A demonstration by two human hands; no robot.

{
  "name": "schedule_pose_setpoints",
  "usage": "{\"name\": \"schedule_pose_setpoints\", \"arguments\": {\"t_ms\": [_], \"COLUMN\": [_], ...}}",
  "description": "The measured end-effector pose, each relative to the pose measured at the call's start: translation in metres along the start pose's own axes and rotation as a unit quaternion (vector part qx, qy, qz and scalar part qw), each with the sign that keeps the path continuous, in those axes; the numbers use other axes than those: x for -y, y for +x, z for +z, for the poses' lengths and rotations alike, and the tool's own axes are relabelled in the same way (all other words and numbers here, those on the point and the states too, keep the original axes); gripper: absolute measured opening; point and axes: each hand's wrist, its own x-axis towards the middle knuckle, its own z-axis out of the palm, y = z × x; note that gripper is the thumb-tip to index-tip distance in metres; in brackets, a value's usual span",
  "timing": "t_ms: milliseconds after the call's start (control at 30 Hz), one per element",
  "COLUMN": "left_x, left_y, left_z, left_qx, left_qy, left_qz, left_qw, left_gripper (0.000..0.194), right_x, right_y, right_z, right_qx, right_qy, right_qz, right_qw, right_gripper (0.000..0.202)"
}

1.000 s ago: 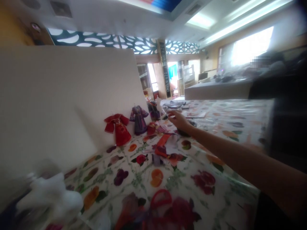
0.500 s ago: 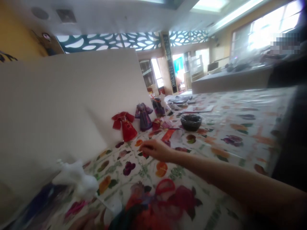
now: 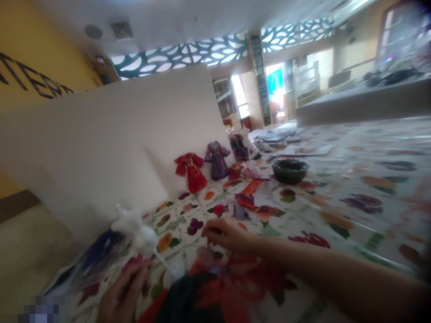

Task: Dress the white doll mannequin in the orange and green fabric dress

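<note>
My right hand (image 3: 225, 234) hovers just beyond a bundle of red and dark green cloth (image 3: 198, 298) at the bottom of the view. Its fingertips are pinched; a tiny glint shows beneath them, too small to name. On the near side, my left hand (image 3: 123, 289) sits at the cloth's left edge with fingers pressed together, and what they hold is hidden. A small white mannequin torso (image 3: 136, 231) leans on its white stick and base behind the left hand. Some pink material (image 3: 134, 261) lies beside that hand.
A small red robe (image 3: 191, 172) and a purple robe (image 3: 217, 161) stand against a white board (image 3: 141, 125). A dark bowl (image 3: 290, 171), ribbon scraps (image 3: 251, 190) and papers (image 3: 306, 150) lie on the fruit-patterned tablecloth (image 3: 316, 211). Dark blue material (image 3: 103, 246) lies at left.
My right hand has drawn back from further out on the table towards the cloth. More of my left hand has come into view. The camera has turned left.
</note>
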Motion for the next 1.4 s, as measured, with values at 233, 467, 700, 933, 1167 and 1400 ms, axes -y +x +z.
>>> {"name": "schedule_pose_setpoints", "arguments": {"t_ms": [233,467,700,933,1167,1400], "left_x": [-0.004,0.014,0.034,0.054,0.038,0.024], "left_y": [0.001,0.018,0.024,0.036,0.034,0.032], "left_z": [-0.009,-0.012,-0.003,0.002,0.014,0.017], "left_qx": [0.021,0.036,0.063,0.119,0.158,0.153], "left_qy": [-0.009,-0.005,-0.034,-0.025,-0.061,-0.094], "left_qz": [-0.038,-0.053,-0.061,-0.066,-0.085,-0.097], "left_qw": [0.999,0.998,0.996,0.990,0.982,0.979], "left_gripper": [0.045,0.053,0.047,0.049,0.044,0.037], "right_x": [-0.004,-0.006,-0.011,-0.016,-0.009,-0.004], "right_y": [-0.002,-0.003,-0.002,-0.002,-0.003,-0.004], "right_z": [0.000,0.001,0.003,0.007,0.005,0.002], "right_qx": [0.005,0.006,0.009,0.015,0.031,0.051], "right_qy": [0.024,0.035,0.039,0.045,0.024,0.015], "right_qz": [0.011,0.023,0.025,0.028,0.056,0.056], "right_qw": [1.000,0.999,0.999,0.998,0.998,0.997], "right_gripper": [0.021,0.020,0.020,0.020,0.022,0.025]}}
